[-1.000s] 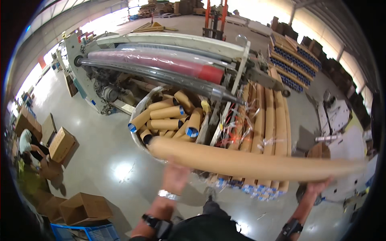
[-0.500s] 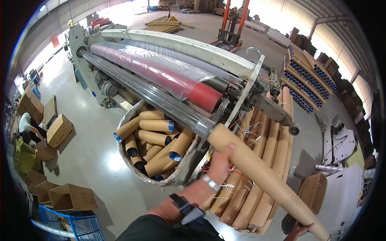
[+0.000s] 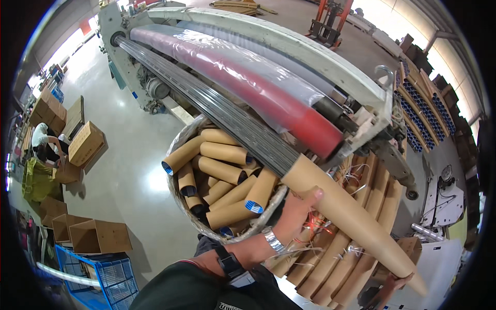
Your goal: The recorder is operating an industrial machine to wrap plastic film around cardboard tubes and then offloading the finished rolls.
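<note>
A long brown cardboard tube (image 3: 356,219) slants down to the right, its upper end fitted around the end of a grooved metal shaft (image 3: 222,106) on the roller machine. My left hand (image 3: 300,209) grips the tube just below that end, thumb on top and fingers hidden beneath. Near the tube's lower end, my right hand (image 3: 391,287) holds it from underneath, partly out of sight. Behind the shaft lies a red roll (image 3: 320,132) wrapped in clear film. A round bin (image 3: 178,181) below the shaft holds several short cardboard tubes (image 3: 223,153) with blue or dark ends.
Long cardboard tubes (image 3: 330,258) lie bundled under the held one. The machine's pale frame (image 3: 289,31) runs behind the roll. At left are open cartons (image 3: 98,237), a blue crate (image 3: 111,274) and a crouching person (image 3: 44,142). Stacked tubes (image 3: 421,111) stand far right.
The tube has slid up over the shaft's bright end collar, which is now covered. Both hands have moved along with it. My view has shifted, with the machine higher in the picture.
</note>
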{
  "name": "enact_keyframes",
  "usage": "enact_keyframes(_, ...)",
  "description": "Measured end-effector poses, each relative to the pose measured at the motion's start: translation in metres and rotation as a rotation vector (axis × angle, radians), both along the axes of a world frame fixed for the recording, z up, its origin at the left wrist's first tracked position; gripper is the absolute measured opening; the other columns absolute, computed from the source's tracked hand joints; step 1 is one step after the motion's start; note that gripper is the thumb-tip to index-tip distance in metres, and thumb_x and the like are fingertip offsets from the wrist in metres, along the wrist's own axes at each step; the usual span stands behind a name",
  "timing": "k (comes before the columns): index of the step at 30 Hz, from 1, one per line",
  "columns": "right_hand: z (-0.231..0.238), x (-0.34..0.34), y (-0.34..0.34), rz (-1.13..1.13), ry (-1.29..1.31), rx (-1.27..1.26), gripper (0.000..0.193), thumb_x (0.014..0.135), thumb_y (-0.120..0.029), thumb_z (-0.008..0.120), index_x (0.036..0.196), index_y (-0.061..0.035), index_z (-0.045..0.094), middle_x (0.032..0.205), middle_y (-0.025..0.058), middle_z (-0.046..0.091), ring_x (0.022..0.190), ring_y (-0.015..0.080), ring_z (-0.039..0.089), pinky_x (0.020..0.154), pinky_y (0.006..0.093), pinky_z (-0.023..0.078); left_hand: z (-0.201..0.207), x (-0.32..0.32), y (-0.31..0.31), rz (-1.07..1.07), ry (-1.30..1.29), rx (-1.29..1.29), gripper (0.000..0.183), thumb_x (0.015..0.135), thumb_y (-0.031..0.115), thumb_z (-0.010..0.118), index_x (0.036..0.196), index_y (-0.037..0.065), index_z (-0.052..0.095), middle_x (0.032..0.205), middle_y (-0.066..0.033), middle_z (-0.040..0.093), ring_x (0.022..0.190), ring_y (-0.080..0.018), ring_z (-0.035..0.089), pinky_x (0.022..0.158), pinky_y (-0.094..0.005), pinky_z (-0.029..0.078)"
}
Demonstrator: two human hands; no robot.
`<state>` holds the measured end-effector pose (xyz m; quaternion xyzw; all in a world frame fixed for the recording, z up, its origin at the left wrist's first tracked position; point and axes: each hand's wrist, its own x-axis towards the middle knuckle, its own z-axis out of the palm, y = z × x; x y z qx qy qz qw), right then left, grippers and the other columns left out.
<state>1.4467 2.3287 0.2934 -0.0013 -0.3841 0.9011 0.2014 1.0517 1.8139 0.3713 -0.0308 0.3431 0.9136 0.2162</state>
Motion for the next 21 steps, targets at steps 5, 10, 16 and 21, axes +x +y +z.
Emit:
enact_keyframes(5, 0.026, -0.136, -0.209, -0.785, -0.216, 0.1, 0.055, 0.092, -0.044, 0.053, 0.128, -0.0024, 0.048, 0.128, 0.0154, 0.054, 0.118, 0.0302, 0.053, 0.098, 0.0482, 0.044, -0.049, -0.095, -0.176, 0.124, 0.515, -1.171, 0.054, 0.072, 0.015, 0.078, 0.119, 0.001, 0.053, 0.12, -0.0167, 0.056, 0.111, -0.0305, 0.054, 0.097, -0.0399, 0.042)
enact_keyframes(10, 0.007, -0.384, -0.514, 0.28, -0.244, 0.075, 0.039, 0.089, -0.025, 0.057, 0.12, -0.0023, 0.052, 0.119, 0.0147, 0.058, 0.114, 0.0267, 0.055, 0.098, 0.0359, 0.044, -0.161, -0.155, -0.382, 0.093, 0.572, -1.992, 0.073, 0.059, 0.023, 0.081, 0.122, 0.007, 0.048, 0.108, -0.0191, 0.054, 0.104, -0.0376, 0.052, 0.089, -0.0467, 0.045)
enact_keyframes(16, 0.06, -0.502, -0.699, 0.671, 0.09, 1.434, 0.061, 0.076, -0.021, 0.073, 0.129, -0.0069, 0.047, 0.127, 0.0142, 0.05, 0.12, 0.0292, 0.048, 0.102, 0.0403, 0.039, -0.198, -0.161, -0.435, 0.047, 0.467, -1.876, 0.071, 0.058, 0.019, 0.079, 0.121, 0.009, 0.049, 0.105, -0.0184, 0.053, 0.096, -0.0373, 0.055, 0.081, -0.0427, 0.05)
enact_keyframes(21, 0.058, -0.495, -0.681, 0.425, 0.085, 1.821, 0.083, 0.07, -0.027, 0.076, 0.139, -0.0059, 0.036, 0.142, 0.0145, 0.035, 0.134, 0.0317, 0.032, 0.111, 0.0456, 0.027, -0.067, -0.14, -0.455, 0.07, 0.635, -1.658, 0.061, 0.057, 0.014, 0.075, 0.114, 0.004, 0.054, 0.106, -0.0174, 0.052, 0.1, -0.0352, 0.053, 0.089, -0.0416, 0.047)
